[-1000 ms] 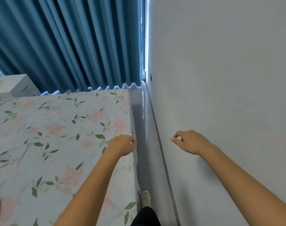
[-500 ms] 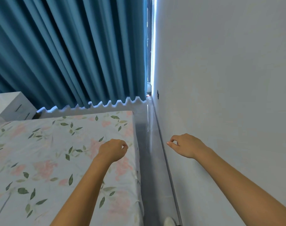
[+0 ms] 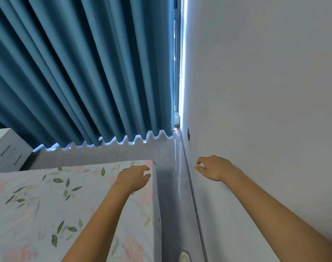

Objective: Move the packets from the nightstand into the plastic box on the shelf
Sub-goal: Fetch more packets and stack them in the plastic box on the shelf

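I see the white nightstand [image 3: 7,148] at far left beside the teal curtain [image 3: 82,72]. My left hand [image 3: 133,178] and right hand [image 3: 214,168] hang loosely curled, fingers holding nothing.

The bed [image 3: 48,205] wears a pale sheet printed with pink flowers and green leaves. Behind the bed hang teal-blue curtains [image 3: 76,72]; beside them stand a white nightstand [image 3: 6,148] and a plain white wall [image 3: 265,91]

Pleated teal curtains [image 3: 82,72] hung to the glossy grey floor [image 3: 172,186]; daylight leaked beside the white wall [image 3: 265,91]. A floral-sheeted bed [image 3: 38,205] faced a white drawer unit [image 3: 8,148].
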Demonstrator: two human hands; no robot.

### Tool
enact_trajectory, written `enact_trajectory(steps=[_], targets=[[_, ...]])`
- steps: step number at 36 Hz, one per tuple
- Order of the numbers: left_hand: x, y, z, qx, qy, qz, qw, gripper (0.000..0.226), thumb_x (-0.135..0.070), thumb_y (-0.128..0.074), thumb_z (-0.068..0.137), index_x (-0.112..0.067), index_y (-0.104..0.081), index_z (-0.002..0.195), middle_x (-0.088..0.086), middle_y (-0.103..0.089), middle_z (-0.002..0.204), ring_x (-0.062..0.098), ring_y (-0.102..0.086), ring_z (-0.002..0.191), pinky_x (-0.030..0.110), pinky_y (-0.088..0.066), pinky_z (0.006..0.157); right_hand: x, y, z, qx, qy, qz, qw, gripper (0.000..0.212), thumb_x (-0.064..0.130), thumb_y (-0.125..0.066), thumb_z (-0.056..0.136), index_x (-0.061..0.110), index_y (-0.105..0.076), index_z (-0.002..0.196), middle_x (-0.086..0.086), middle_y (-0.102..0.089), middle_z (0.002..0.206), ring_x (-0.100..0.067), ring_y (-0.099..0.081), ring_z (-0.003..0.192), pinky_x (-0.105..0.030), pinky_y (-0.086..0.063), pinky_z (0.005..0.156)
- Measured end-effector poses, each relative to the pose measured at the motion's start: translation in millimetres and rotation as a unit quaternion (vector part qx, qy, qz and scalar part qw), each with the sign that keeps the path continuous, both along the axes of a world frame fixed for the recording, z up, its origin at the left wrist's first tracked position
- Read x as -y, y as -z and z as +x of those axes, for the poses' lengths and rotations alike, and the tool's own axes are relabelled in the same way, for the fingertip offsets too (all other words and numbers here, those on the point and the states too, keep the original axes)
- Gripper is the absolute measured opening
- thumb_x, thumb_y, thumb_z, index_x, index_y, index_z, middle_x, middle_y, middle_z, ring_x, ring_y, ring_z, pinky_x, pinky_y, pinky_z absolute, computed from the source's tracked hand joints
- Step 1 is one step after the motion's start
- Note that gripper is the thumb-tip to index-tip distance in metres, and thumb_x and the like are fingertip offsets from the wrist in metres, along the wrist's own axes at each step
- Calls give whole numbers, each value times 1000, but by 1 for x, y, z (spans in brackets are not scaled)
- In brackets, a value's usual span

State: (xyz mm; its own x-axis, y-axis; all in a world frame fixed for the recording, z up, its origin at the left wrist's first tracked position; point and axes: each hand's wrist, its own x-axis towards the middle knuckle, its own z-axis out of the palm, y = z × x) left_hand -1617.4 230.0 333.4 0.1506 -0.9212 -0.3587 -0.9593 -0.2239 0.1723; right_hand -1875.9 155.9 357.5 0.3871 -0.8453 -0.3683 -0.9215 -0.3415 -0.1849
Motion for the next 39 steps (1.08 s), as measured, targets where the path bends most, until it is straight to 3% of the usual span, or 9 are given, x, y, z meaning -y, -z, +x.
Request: enact_trajectory(steps=[20, 24, 27, 30, 35, 39], targets=[[281, 18, 75, -43, -11, 30, 999, 41, -37, -40, 98, -28, -45, 138, -1, -52, 138, 20, -48, 126, 32, -38, 101, 273, 28, 88, -4, -1, 34, 999, 39, 42, -38, 98, 27, -47, 133, -2, -57, 130, -23, -54, 117, -32, -43, 93], [358, 18, 113, -4, 2, 17, 1000, 38, -36, -38, 99, -28, -51, 134, -7, -56, 123, 19, -53, 118, 32, -35, 103, 352, 29, 120, -22, -37, 2, 999, 37, 39, -35, 99, 27, -49, 131, -3, -58, 127, -23, -54, 117, -33, -43, 92], [421, 4, 151, 10, -26, -3, 1000, 34, -30, -33, 98, -25, -54, 125, -4, -62, 121, 20, -55, 113, 34, -40, 88, 423, 19, 152, -17, -38, -14, 999, 36, 39, -36, 99, 27, -50, 130, -2, -60, 122, -22, -55, 114, -32, -43, 88], [475, -11, 185, -7, -43, 5, 999, 33, -32, -35, 96, -33, -58, 119, -8, -59, 124, 17, -55, 112, 32, -46, 89, 485, 2, 184, -15, -46, -21, 999, 35, 38, -36, 99, 24, -56, 124, -1, -60, 120, -21, -55, 111, -31, -43, 86], [542, -21, 226, -23, -65, -3, 998, 33, -37, -40, 96, -37, -55, 125, -14, -59, 124, 13, -55, 111, 27, -42, 82, 562, -16, 233, -9, -58, -27, 998, 35, 41, -37, 99, 19, -59, 114, -2, -64, 112, -24, -58, 104, -32, -45, 82], [581, -18, 259, -48, -97, -6, 994, 33, -37, -40, 94, -39, -55, 123, -17, -60, 119, 10, -56, 106, 25, -41, 78, 608, -22, 276, -11, -83, -26, 996, 33, 38, -38, 99, 21, -56, 120, -3, -61, 119, -25, -56, 110, -34, -45, 88]])
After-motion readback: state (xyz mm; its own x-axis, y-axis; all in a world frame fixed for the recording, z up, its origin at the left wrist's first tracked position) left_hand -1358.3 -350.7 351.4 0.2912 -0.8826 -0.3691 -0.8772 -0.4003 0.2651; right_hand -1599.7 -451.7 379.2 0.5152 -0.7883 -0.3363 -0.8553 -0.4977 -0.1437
